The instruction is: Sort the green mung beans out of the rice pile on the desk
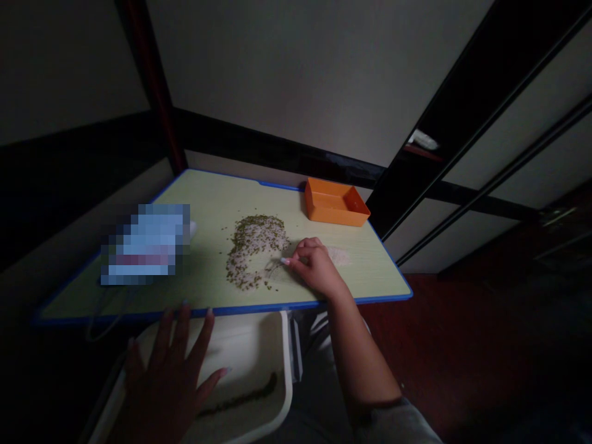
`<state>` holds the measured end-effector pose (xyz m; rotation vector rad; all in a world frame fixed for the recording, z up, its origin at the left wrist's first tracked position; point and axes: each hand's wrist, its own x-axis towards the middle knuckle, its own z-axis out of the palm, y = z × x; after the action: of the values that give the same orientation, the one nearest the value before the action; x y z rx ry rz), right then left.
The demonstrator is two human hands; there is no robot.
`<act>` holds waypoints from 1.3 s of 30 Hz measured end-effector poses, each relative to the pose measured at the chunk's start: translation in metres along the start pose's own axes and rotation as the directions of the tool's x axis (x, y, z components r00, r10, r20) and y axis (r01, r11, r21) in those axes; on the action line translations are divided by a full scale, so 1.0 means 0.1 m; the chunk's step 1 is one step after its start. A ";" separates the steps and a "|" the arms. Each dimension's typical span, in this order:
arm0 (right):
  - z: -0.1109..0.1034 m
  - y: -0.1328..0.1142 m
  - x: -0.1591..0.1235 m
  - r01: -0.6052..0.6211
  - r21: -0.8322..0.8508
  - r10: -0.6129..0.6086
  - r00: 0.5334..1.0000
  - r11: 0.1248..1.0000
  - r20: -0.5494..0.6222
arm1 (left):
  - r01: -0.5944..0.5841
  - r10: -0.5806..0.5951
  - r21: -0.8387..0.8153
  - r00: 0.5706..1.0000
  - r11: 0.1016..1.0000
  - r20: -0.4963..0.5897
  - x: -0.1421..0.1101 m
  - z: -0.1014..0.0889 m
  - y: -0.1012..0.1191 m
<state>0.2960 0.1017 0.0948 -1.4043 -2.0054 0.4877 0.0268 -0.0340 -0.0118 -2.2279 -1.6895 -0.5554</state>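
A loose pile of small green beans mixed with pale, rice-like grains (258, 237) is spread on the light green table (208, 191). At its right edge, my right hand (314, 266) rests close to the tabletop with thumb and fingers pinched together; anything between them is too small to make out. Just beyond that hand lies a patch of pale grains (340, 255). My left hand (171, 364), empty with fingers spread, is over a white bin (285, 370) below the table's front edge. Along the bin's bottom runs a strip of green beans (245, 398).
An orange open box (337, 211) stands at the table's back right corner. On the left is a blurred-out bluish object (148, 243), with a thin cord (95, 327) hanging over the front edge. Pale panels stand behind; dark red floor (416, 345) lies to the right.
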 end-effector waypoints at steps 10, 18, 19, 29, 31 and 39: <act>0.01 0.04 -0.03 0.002 0.032 -0.002 1.000 0.999 0.005 | 0.041 -0.040 -0.010 0.997 0.999 0.070 0.00 0.00 -0.01; 0.00 0.02 -0.04 0.018 0.029 -0.018 0.999 0.999 0.028 | 0.026 -0.027 0.014 0.997 1.000 0.074 0.02 -0.05 0.02; 0.00 0.02 -0.04 0.023 0.028 -0.024 0.999 0.999 0.029 | 0.019 -0.019 0.013 0.998 1.000 0.064 0.02 -0.05 0.01; 0.00 0.01 -0.05 0.047 0.023 -0.048 0.997 0.999 0.061 | -0.034 0.034 -0.030 0.999 0.999 -0.010 0.01 0.00 -0.02; 0.02 0.00 -0.04 0.051 0.019 -0.052 0.997 0.999 0.061 | -0.020 0.020 -0.034 1.000 0.999 0.004 0.01 0.00 -0.02; 0.04 -0.03 -0.04 0.062 -0.005 -0.062 0.996 0.998 0.070 | 0.002 -0.001 -0.049 1.000 0.999 0.018 0.00 0.01 -0.02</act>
<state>0.2916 0.0973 0.0929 -1.3418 -2.1014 0.5089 0.0249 -0.0330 -0.0125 -2.2731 -1.7040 -0.5847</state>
